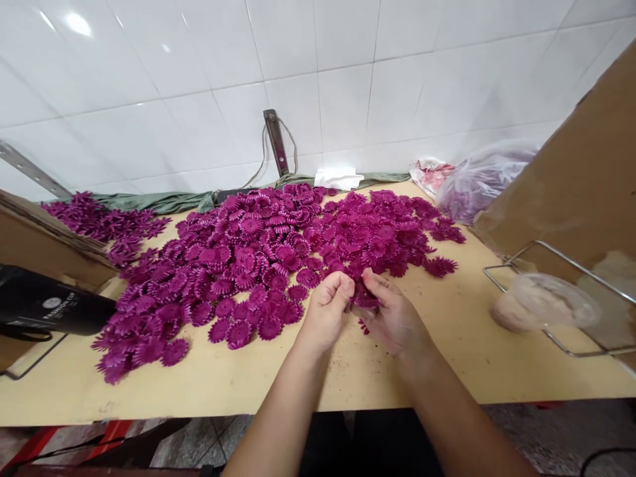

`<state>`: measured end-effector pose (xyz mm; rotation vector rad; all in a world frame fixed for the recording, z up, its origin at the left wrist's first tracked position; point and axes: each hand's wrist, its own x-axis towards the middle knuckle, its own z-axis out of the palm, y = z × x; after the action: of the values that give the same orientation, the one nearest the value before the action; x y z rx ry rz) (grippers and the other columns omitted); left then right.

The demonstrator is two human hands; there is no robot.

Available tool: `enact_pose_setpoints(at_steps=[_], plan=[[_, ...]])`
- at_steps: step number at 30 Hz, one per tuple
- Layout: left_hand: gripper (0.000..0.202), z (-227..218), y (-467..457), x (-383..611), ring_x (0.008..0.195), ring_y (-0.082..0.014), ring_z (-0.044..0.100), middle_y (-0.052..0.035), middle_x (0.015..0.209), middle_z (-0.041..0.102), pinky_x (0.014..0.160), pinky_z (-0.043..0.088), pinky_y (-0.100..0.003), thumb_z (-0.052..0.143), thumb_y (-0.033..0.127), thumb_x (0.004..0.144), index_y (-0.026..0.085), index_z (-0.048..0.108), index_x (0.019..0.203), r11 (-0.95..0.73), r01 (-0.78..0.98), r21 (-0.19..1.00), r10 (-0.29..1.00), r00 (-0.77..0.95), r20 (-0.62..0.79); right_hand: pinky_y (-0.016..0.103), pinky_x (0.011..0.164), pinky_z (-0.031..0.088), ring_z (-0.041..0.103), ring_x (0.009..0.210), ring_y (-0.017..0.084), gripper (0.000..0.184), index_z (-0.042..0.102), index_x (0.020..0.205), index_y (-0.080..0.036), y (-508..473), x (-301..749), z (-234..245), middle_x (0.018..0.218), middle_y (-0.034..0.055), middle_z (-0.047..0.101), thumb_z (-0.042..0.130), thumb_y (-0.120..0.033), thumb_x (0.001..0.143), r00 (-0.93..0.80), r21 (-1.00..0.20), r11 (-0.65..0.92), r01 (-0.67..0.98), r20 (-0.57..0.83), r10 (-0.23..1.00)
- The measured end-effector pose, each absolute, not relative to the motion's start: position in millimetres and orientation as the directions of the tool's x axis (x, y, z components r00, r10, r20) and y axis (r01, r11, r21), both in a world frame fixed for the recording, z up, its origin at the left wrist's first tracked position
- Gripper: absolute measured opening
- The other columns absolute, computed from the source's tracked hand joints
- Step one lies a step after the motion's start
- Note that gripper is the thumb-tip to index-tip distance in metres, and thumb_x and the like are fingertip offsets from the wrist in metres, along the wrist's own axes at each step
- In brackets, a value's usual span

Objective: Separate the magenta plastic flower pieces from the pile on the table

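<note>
Near the middle of the table, my left hand (328,306) and my right hand (392,310) are close together, both closed on one purple artificial flower piece (365,297). The fingers hide much of this piece. Just beyond them lies a heap of flat purple flower pieces (372,232). To the left spreads a bigger pile of cupped purple flower pieces (248,258) with pale, ridged edges. A few purple bits (364,326) lie on the table under my hands.
A black cup (54,305) lies at the left by a cardboard box (50,245). Spiky purple pieces (94,218) sit at the back left. On the right are a plastic tub (541,305), a wire rack (586,271), a plastic bag (481,179) and more cardboard (571,152).
</note>
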<state>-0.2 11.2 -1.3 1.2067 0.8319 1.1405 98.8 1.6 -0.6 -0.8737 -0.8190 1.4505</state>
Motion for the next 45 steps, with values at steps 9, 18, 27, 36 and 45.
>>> enact_pose_setpoints(at_steps=[9,18,27,36,45], plan=[[0.039,-9.4,17.9,1.7,0.053,-0.0085,0.031,0.0062,0.055,0.035,0.052,0.029,-0.021,0.058,0.053,0.067,0.019,0.043,0.059,0.031,-0.187,0.982,0.992,0.125,-0.008,0.022,0.042,0.026,0.030,0.045,0.007,0.028,0.048,0.061,-0.019,-5.6,112.3,2.5,0.050,-0.0073,0.035,0.058,-0.042,0.074,-0.237,-0.997,-0.031,0.074,-0.047,0.970],[0.032,0.9,15.5,-1.6,0.055,-0.0100,0.034,0.0050,0.055,0.037,0.054,0.030,-0.022,0.050,0.043,0.077,0.019,0.041,0.058,-0.147,0.090,0.985,0.987,0.082,0.140,0.024,0.051,0.039,0.046,0.057,0.012,0.021,0.051,0.079,-0.019,-16.2,114.0,8.7,0.064,-0.0015,0.048,0.051,-0.040,0.081,-0.157,-0.965,0.119,0.234,0.083,0.984],[0.029,1.0,14.4,-2.2,0.057,-0.0110,0.039,0.0039,0.057,0.043,0.054,0.034,-0.023,0.048,0.041,0.079,0.019,0.046,0.061,-0.130,0.114,0.985,0.982,0.151,0.112,0.027,0.049,0.035,0.048,0.052,0.015,0.022,0.039,0.063,-0.022,-15.3,114.5,7.9,0.057,-0.0005,0.049,0.042,-0.028,0.083,-0.119,-0.806,0.212,0.553,0.176,0.977],[0.039,1.7,19.2,1.9,0.044,-0.0061,0.037,0.0060,0.052,0.043,0.044,0.028,-0.019,0.069,0.050,0.057,0.018,0.048,0.061,0.394,-0.340,0.854,0.911,0.264,-0.316,0.025,0.052,0.038,0.045,0.057,0.013,0.020,0.044,0.068,-0.021,-9.9,116.9,1.9,0.062,-0.0016,0.046,0.045,-0.033,0.083,-0.267,-0.942,0.301,0.149,0.254,0.929],[0.030,-12.4,20.5,-0.9,0.059,-0.0132,0.044,0.0032,0.058,0.045,0.062,0.036,-0.026,0.037,0.036,0.086,0.020,0.046,0.063,-0.185,0.353,0.917,0.983,0.059,0.176,0.027,0.053,0.033,0.046,0.054,0.016,0.028,0.035,0.061,-0.023,-3.1,112.0,-3.4,0.057,-0.0006,0.046,0.035,-0.037,0.086,-0.041,-0.808,0.152,0.570,0.156,0.987]])
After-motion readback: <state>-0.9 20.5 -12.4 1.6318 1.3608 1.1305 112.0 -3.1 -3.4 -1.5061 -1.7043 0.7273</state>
